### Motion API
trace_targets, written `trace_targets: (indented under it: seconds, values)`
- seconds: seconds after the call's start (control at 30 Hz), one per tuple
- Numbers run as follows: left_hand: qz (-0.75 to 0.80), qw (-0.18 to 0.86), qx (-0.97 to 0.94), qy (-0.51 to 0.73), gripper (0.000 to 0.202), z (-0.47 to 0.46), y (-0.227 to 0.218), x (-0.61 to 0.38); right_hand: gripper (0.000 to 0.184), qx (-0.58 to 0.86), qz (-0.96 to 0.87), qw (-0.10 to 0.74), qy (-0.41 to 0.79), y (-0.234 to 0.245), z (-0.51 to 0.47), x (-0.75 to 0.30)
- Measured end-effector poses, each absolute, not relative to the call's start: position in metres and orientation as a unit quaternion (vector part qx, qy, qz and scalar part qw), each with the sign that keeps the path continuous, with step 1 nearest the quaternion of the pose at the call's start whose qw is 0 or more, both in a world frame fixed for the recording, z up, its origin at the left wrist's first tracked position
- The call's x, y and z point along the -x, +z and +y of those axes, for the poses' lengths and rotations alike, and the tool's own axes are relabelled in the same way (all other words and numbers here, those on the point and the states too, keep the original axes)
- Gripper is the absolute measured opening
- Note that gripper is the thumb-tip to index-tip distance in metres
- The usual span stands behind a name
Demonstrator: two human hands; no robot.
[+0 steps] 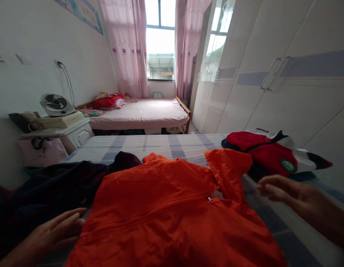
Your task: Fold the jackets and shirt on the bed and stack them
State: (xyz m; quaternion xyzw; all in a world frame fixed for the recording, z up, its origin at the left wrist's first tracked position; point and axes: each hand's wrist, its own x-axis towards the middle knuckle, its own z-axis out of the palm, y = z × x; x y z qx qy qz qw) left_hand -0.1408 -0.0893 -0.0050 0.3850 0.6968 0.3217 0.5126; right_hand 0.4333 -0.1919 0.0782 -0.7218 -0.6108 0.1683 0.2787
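An orange zip-up jacket lies spread on the bed in front of me, its collar towards the right. The zip runs across it, closed for most of its length, and the pale zip pull sits near the collar. My left hand is at the jacket's left edge, fingers stretched out; whether the fingertips touch the cloth I cannot tell. Over the bed to the right of the collar, my right hand hovers apart from the jacket, fingers loosely extended and holding nothing.
Dark clothing lies to the left. A folded red, white and black garment rests at the right, on the striped bed sheet. Beyond stand a second bed, a fan on a cabinet, and white wardrobes along the right.
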Motion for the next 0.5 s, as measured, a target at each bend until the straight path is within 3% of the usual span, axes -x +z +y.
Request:
trace_targets:
  seconds: [0.07, 0.2, 0.33, 0.5]
  values:
    - [0.68, 0.548, -0.351, 0.339, 0.045, -0.081, 0.0, 0.13, 0.027, 0.706, -0.614, 0.339, 0.096, 0.092, -0.167, -0.406]
    - [0.675, 0.522, -0.349, 0.388, 0.046, -0.071, 0.014, 0.095, 0.034, 0.604, -0.722, 0.325, 0.091, 0.085, -0.1, -0.359]
    - [0.649, 0.553, -0.293, 0.432, 0.038, -0.069, 0.017, 0.08, 0.037, 0.609, -0.753, 0.223, 0.113, 0.044, -0.047, -0.364]
    - [0.595, 0.683, -0.248, 0.344, 0.035, -0.069, 0.033, 0.076, 0.04, 0.626, -0.766, 0.067, 0.13, 0.033, -0.038, -0.391]
